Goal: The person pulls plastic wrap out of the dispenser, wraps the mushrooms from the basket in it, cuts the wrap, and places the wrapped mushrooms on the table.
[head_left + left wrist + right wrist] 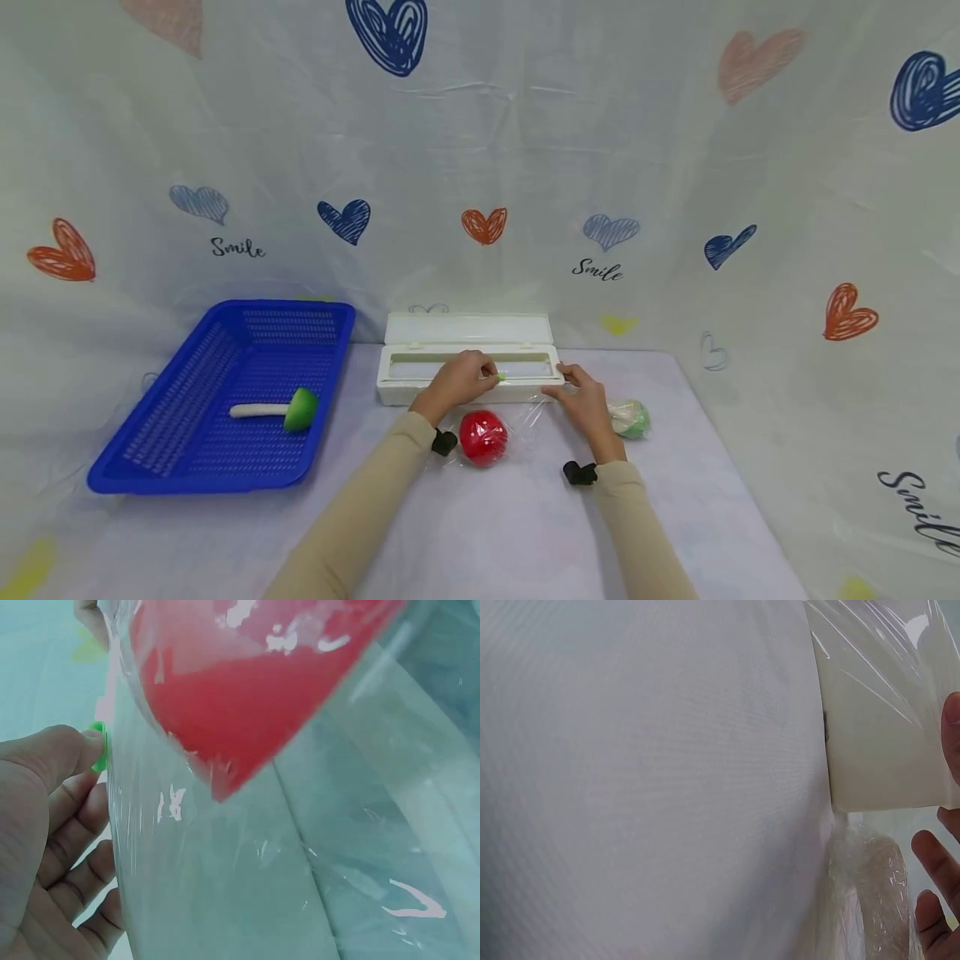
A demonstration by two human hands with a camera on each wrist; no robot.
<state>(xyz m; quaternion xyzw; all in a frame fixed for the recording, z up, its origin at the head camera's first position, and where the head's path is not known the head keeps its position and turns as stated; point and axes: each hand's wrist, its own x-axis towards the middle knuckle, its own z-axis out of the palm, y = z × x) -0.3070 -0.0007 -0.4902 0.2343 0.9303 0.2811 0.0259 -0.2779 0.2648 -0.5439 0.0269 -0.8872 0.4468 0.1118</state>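
A white cling film dispenser (471, 390) stands on the table with its lid raised. At its front edge my left hand (462, 379) pinches a small green slide cutter (100, 747) between thumb and finger. The right hand (587, 408) grips the dispenser's right end, thumb on the front face and fingers around the side. Clear film (531, 414) hangs down the front and spreads over a round red object (483, 437), which lies between the wrists. Close beside the right hand rests a film-wrapped green and whitish object (630, 418), its kind unclear.
On the left stands a blue plastic basket (206, 485) holding a toy mushroom (288, 410) with a green cap and white stem. Behind the table hangs a pale curtain (637, 125) printed with hearts. The white table (510, 542) has its right edge beyond the wrapped object.
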